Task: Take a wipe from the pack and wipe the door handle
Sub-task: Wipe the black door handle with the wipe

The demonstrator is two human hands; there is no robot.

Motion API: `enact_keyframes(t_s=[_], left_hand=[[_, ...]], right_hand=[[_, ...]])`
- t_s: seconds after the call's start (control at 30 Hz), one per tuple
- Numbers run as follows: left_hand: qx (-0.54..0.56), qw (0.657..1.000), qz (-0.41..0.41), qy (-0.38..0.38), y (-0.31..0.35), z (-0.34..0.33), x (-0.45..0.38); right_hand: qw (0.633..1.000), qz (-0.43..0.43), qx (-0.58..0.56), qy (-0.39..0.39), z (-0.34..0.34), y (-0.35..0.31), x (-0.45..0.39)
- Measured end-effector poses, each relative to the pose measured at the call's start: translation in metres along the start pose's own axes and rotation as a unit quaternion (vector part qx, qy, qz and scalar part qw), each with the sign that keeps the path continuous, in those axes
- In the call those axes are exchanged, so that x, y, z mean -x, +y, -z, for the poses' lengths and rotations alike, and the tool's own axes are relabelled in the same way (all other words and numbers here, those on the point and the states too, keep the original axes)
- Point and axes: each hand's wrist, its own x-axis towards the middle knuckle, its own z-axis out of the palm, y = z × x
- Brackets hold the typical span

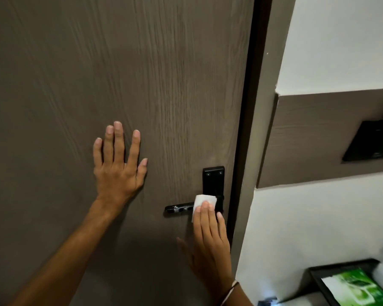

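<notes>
A black lever door handle (178, 210) with its black backplate (213, 180) sits low on the right side of the brown wood-grain door (119, 74). My right hand (209, 246) presses a folded white wipe (202, 200) against the handle near the backplate, fingers flat over it. My left hand (118, 166) rests flat on the door, fingers spread, to the left of and above the handle. The green wipe pack (360, 288) lies at the bottom right with a white wipe sticking out of it.
The door frame (259, 129) runs down to the right of the handle. Beyond it are a white wall and a brown panel (318, 138) with a dark recess. The pack lies on a black tray (318, 277) at the lower right.
</notes>
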Motion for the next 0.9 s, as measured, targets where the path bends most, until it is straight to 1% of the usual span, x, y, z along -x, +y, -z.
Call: enact_keyframes(t_s=[0.07,0.1,0.23,0.27,0.37,0.43,0.6,0.67,0.73,0.8,0.87,0.9], left_hand=[[-0.001,1.000,0.003,0.018,0.000,-0.003,0.001],[0.002,1.000,0.002,0.023,0.001,-0.004,0.000],[0.007,0.999,0.005,0.038,0.004,-0.004,0.000],[0.007,0.999,0.005,0.041,0.005,-0.003,0.000],[0.006,0.999,-0.004,0.046,0.003,-0.002,0.000],[0.009,0.999,-0.009,0.046,0.001,-0.003,0.001],[0.009,0.998,-0.009,0.061,0.004,-0.006,0.002],[0.004,0.998,-0.005,0.058,0.004,-0.007,0.002],[0.003,0.998,-0.002,0.056,0.003,-0.007,0.004],[0.000,0.998,-0.002,0.058,0.002,-0.007,0.004],[0.000,0.998,-0.005,0.060,0.000,-0.007,0.004],[0.000,0.998,-0.006,0.062,0.000,-0.008,0.004]], right_hand=[[1.000,0.020,0.011,0.014,0.001,0.008,0.003],[1.000,0.017,0.018,0.019,0.003,0.014,0.004],[0.999,-0.033,0.010,0.031,0.004,0.020,0.007],[0.999,-0.020,0.010,0.029,0.002,0.013,0.006],[0.998,0.067,0.014,0.013,-0.004,-0.017,-0.002],[0.996,0.086,0.020,0.004,-0.004,-0.018,-0.004],[0.999,0.034,0.026,0.017,0.007,0.037,0.003],[0.997,0.065,0.031,0.019,0.008,0.042,0.000],[0.990,0.135,0.043,0.022,0.007,0.026,-0.008],[0.980,0.193,0.047,0.006,0.007,0.005,-0.016],[0.978,0.204,0.039,-0.014,0.010,-0.003,-0.021],[0.978,0.202,0.044,-0.018,0.012,0.004,-0.022]])
